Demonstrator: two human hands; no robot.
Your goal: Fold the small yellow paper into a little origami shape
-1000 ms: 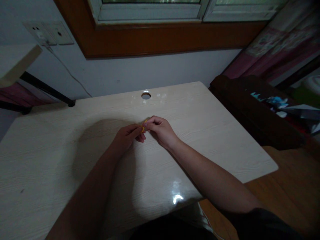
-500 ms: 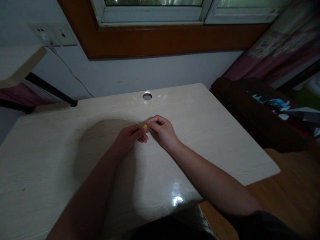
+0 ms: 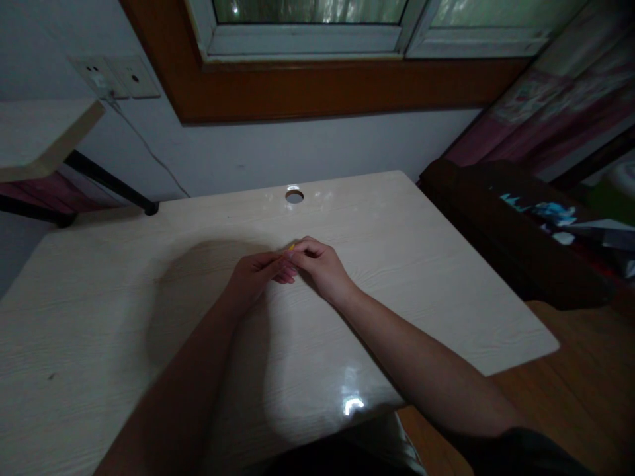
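Both my hands meet over the middle of a pale wooden desk [image 3: 421, 264]. My left hand [image 3: 255, 273] and my right hand [image 3: 320, 266] touch at the fingertips, fingers pinched together. Between them shows a tiny sliver of a small yellow-orange object [image 3: 290, 247], mostly hidden by the fingers. I cannot tell what the object is.
A round cable hole [image 3: 294, 196] sits near the desk's far edge. Wall sockets [image 3: 115, 76] with a cord hang at the upper left, above a shelf [image 3: 34, 135]. A dark wooden piece of furniture [image 3: 510, 231] stands to the right, below a window [image 3: 307, 26].
The hands stay together in the same spot. The yellow-orange object shows less than before, now nearly covered by the fingers. The view has tilted slightly.
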